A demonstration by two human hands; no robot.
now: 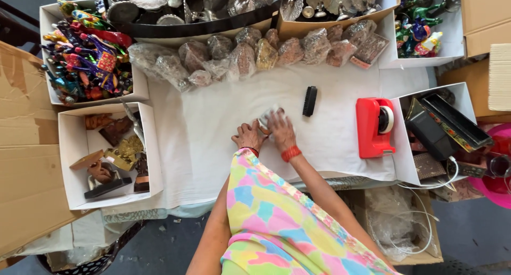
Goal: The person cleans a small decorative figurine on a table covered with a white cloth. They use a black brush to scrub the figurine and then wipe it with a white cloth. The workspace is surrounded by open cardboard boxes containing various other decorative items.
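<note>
We find both hands at mid-table on the white cloth (pixel 213 126), left hand (pixel 248 136) and right hand (pixel 280 128) closed around a small wrapped object (pixel 266 117), seemingly plastic-covered, near the black brush (pixel 310 101) and red tape dispenser (pixel 374 127).

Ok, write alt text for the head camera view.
Seen from above, a person's left hand and right hand press on a small wrapped item on a white-covered table. A black brush and red tape dispenser lie alongside, boxes of figurines around.
</note>
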